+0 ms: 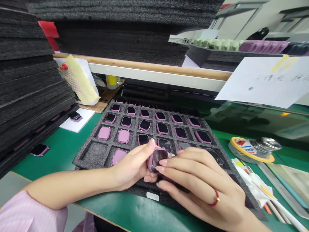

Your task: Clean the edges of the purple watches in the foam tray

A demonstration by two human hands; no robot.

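- The left hand comes in from the lower left, and its fingers are closed on the left edge of a pink smartwatch, gripping it.
- The right hand covers the watch's lower right side, its fingers curled and pressing against the case; a red string ring circles one finger. The right thumb is hidden behind the hand.
- The watch is held between both hands, tilted, just above a grey foam tray. Its dark glass face shows, but the hands hide much of the case.
- The tray's pockets hold more pink watches, most with dark faces up, while a few pink pieces show a plain side. The hands hide the nearest pockets, and the far row fades into shadow.
- A stack of foam trays rises on the left and cuts off the view there. A single watch lies on a white card on the green desk.
- On the right are a tape roll and a metal tin. A handwritten paper note hangs above them, its writing too blurred to read.
- A pink striped sleeve shows at the lower left edge, cut off by the frame.
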